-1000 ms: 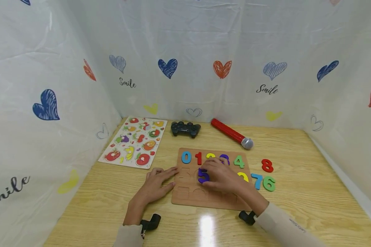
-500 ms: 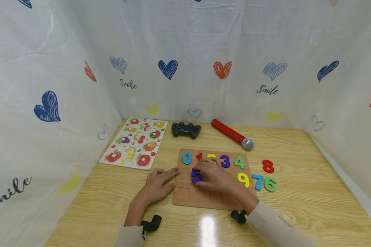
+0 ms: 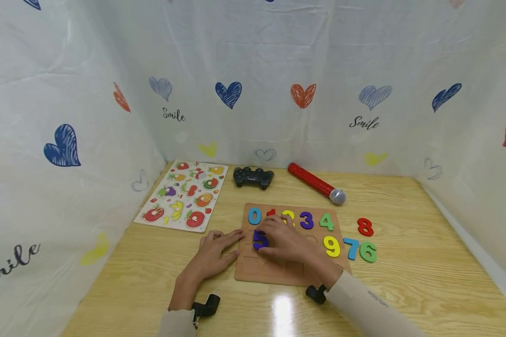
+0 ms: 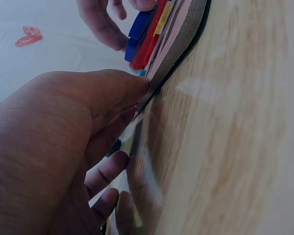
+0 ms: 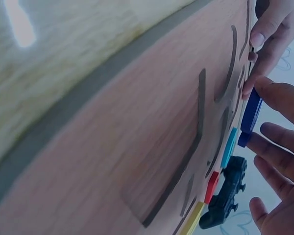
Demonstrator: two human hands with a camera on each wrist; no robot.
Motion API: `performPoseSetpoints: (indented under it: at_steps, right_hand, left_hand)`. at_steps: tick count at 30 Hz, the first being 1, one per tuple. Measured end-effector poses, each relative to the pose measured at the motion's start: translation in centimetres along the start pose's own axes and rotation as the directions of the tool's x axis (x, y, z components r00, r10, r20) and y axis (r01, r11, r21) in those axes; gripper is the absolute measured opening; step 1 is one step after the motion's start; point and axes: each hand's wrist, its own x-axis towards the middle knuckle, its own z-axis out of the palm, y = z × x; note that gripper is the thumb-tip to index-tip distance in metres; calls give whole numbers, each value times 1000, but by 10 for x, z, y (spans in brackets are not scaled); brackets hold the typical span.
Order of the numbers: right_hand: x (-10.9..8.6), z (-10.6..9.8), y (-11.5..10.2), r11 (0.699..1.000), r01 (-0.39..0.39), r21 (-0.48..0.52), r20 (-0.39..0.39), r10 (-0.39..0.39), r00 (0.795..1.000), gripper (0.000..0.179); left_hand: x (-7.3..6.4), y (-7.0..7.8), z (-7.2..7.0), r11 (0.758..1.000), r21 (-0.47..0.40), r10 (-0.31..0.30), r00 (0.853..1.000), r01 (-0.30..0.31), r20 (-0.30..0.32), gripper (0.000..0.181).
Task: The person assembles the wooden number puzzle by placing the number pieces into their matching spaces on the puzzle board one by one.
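My right hand (image 3: 284,241) pinches a purple number 5 (image 3: 259,240) between thumb and fingers, over the left part of the wooden number puzzle board (image 3: 253,271). In the right wrist view the 5 (image 5: 251,113) looks dark blue and is held on edge, close over the board. At the board's left edge, my left hand (image 3: 214,252) rests with fingers extended, its fingertips against the rim. A blue 0 (image 3: 255,216), a purple 3 (image 3: 306,220) and a green 4 (image 3: 326,222) sit along the top row; the red 1 and yellow 2 are partly covered by my right hand.
A yellow 9 (image 3: 331,246) lies on the board's right side. Beyond that edge are a blue 7 (image 3: 352,248), a green 6 (image 3: 368,252) and a red 8 (image 3: 365,227). Behind stand a fruit puzzle (image 3: 181,196), a black game controller (image 3: 253,177) and a red microphone (image 3: 316,182).
My right hand has moved left across the board with the purple 5, uncovering the 3 and the yellow 9. The left hand has stayed at the board's edge.
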Motion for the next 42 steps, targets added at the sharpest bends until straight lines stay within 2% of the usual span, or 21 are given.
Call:
performPoseSetpoints:
  at_steps: [6, 16, 27, 31, 37, 42]
  right_hand:
    - [7, 4, -3, 1000, 1, -25, -2, -1, 1000, 49]
    - [16, 15, -6, 998, -39, -41, 44, 41, 998, 49]
    - [21, 18, -10, 995, -94, -45, 6, 94, 996, 50]
    - [19, 19, -10, 994, -103, -47, 5, 103, 995, 52]
    - [11, 17, -6, 997, -75, -26, -1, 75, 997, 55]
    - [-2, 11, -1, 998, -61, -4, -22, 61, 998, 47]
  left_hand:
    - [-1, 0, -1, 1000, -4, -2, 1000, 2, -5, 51]
    - [-3, -1, 1, 1000, 5, 16, 1000, -16, -16, 50]
    - [0, -2, 1, 1000, 20, 20, 1000, -19, -18, 50]
    - [0, -1, 1, 1000, 13, 15, 1000, -15, -15, 49]
    - [0, 0, 1, 1000, 16, 16, 1000, -15, -14, 51]
    - [0, 1, 0, 1000, 12, 7, 1000, -7, -13, 51]
